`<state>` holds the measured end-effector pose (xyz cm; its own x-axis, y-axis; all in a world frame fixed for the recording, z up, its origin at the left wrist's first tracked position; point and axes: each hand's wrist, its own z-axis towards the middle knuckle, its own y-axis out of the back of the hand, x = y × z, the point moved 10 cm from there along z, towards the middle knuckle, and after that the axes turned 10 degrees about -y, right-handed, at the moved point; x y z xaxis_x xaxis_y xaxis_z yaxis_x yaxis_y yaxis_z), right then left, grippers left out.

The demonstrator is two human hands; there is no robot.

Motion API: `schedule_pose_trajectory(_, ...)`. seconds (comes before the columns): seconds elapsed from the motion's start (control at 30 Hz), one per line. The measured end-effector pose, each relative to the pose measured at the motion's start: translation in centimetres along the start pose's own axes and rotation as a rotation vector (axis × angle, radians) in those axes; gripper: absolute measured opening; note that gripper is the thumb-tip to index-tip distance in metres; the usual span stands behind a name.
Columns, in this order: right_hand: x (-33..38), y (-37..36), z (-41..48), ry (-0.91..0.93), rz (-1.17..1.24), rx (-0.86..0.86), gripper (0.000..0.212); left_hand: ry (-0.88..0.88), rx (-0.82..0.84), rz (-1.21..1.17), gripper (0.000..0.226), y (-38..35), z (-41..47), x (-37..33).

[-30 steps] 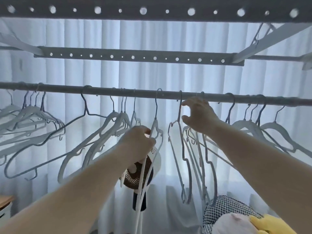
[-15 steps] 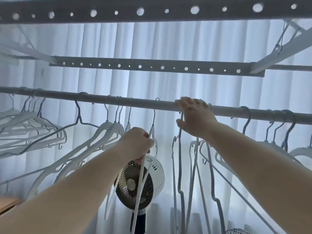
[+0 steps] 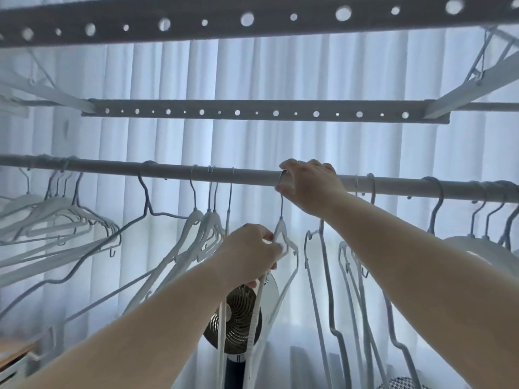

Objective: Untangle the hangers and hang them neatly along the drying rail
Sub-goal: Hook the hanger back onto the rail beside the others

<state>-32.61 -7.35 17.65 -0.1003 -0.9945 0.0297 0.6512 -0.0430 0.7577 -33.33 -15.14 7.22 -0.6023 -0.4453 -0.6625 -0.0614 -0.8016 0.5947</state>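
Seating one white hanger on the drying rail

Head view: right hand (image 3: pixel 310 186) pinches the hook of the white hanger (image 3: pixel 281 234) on the drying rail (image 3: pixel 174 172); left hand (image 3: pixel 252 252) grips its shoulder; best to steady the body while sliding the hook clear of neighbours.

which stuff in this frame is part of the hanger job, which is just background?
Job:
- grey round drying rail
- white plastic hanger, pinched by left hand; right hand at its metal hook on the rail
- tilted white hangers left of it
- thin grey wire hangers on the right

Background:
- round standing fan
- white pleated curtain
- perforated grey bars above
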Motion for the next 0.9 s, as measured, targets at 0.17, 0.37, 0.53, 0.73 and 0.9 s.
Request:
schedule_pose_trajectory(0.17,0.3,-0.1,0.7,-0.042,0.041,-0.013,0.033,-0.097,-0.066,0.216,0.039,2.1,-1.3,-0.1)
schedule_pose_trajectory(0.37,0.7,-0.4,1.0,-0.043,0.040,0.018,0.033,-0.159,-0.234,0.413,0.041,5.2,-3.9,0.5)
schedule_pose_trajectory(0.53,1.3,-0.6,1.2,-0.045,0.011,0.032,0.036,-0.020,-0.159,0.418,0.057,6.4,-5.2,4.1)
schedule_pose_trajectory(0.73,1.3,-0.8,1.3,-0.063,-0.001,0.030,0.038,0.152,0.021,0.442,0.032,5.3,-5.2,8.5)
schedule_pose_trajectory(0.9,1.0,-0.9,1.1,-0.080,-0.031,0.033,0.041,0.172,-0.095,0.373,0.022,6.8,-4.4,9.7)
